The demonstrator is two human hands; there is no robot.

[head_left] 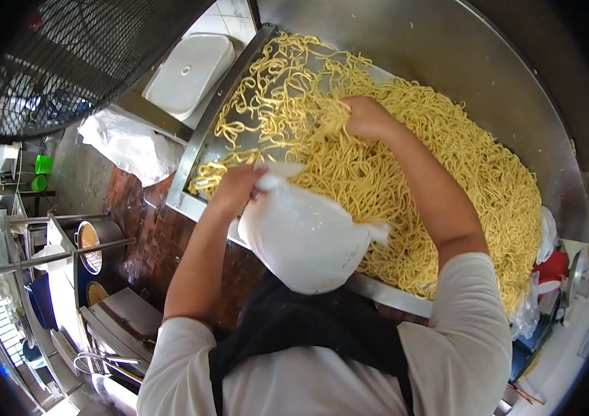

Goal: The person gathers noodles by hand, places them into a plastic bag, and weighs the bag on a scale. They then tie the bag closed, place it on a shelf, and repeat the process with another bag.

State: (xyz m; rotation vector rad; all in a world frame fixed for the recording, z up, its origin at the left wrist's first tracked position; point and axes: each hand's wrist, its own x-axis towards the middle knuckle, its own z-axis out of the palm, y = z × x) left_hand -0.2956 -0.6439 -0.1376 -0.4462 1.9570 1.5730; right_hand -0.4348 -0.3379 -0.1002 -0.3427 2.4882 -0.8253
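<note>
A large heap of yellow noodles [447,166] lies in a wide metal tray [391,298], thinner and more scattered at its upper left. My left hand [237,188] grips the upper edge of a white plastic bag [301,232], which hangs over the tray's near edge with its rounded bottom against my black apron. What the bag holds cannot be seen through it. My right hand [365,119] is closed on a bunch of noodles at the upper middle of the heap, strands hanging from its fingers.
A white lidded container [189,73] stands beyond the tray's left side, with clear plastic [131,145] below it. At the upper left is a black mesh fan guard [65,62]. A large pot [100,243] stands at the left; a red item [551,269] lies at the right.
</note>
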